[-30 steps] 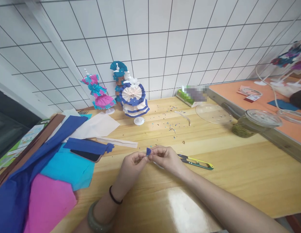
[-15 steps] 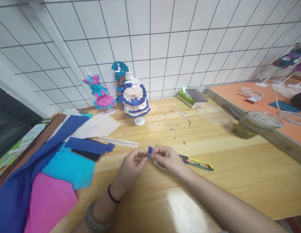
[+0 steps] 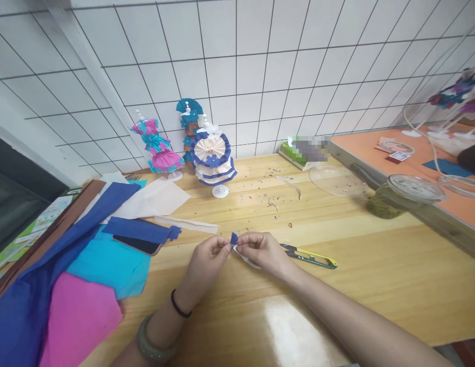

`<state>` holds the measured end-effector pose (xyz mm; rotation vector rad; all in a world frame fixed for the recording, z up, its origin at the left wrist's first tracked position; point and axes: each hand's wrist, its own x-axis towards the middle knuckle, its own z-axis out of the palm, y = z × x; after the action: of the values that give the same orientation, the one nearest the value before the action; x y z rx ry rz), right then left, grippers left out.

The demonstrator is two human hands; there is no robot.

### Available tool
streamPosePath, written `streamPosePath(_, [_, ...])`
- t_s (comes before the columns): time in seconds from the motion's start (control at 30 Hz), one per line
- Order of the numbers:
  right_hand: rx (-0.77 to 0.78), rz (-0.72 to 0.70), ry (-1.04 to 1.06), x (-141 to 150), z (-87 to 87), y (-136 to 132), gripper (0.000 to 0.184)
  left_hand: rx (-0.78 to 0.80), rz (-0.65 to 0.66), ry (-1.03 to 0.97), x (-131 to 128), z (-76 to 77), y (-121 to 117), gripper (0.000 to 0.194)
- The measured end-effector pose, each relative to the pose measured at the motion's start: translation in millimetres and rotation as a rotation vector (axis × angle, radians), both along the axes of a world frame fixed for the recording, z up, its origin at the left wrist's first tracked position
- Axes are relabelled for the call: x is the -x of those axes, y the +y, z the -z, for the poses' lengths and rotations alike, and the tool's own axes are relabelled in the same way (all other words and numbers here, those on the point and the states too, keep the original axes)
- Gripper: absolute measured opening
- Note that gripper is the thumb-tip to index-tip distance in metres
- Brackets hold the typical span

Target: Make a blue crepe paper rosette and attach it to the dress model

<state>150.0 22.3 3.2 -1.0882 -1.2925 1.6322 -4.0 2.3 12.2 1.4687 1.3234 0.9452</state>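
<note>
The left hand (image 3: 209,256) and right hand (image 3: 263,250) meet over the desk (image 3: 375,290), thumbs and fingertips closed in a narrow pinch on a small piece of blue paper (image 3: 234,238). That piece stands up between the two hands, its top edge spread a little like a fan — its lower part is hidden by the fingers. Under the right hand lies a pale object (image 3: 249,262), mostly covered, so I cannot tell what it is. Just to the right of the right hand rest yellow-and-green snips (image 3: 316,253), their tips hidden behind it. To the left of the left hand, a blue paper flower (image 3: 175,233) touches the end of a blue strip (image 3: 135,228), which partly covers a phone (image 3: 141,245) on a cyan sheet (image 3: 107,262). Beyond both hands are scattered paper scraps (image 3: 274,207) and, farther off to the left, a white-and-blue paper dress (image 3: 211,153) upright on a round white base (image 3: 221,191).
</note>
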Motion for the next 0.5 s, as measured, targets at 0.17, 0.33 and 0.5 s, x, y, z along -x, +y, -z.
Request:
streamPosePath(0.17, [0.052, -0.028, -0.012, 1.1, 0.4, 0.8, 0.021, -0.048, -0.016, 0.076, 1.0, 0.0, 0.4, 0.013])
streamPosePath(0.33, [-0.022, 0.080, -0.053, 1.6, 2.7, 1.8, 0.021, -0.161, -0.061, 0.214, 2.9, 1.5, -0.5, 0.012])
streamPosePath(0.5, [-0.128, 0.050, -0.176, 0.9, 0.7, 0.0, 0.019, -0.155, -0.066, 0.226, 2.2, 2.4, -0.8, 0.012])
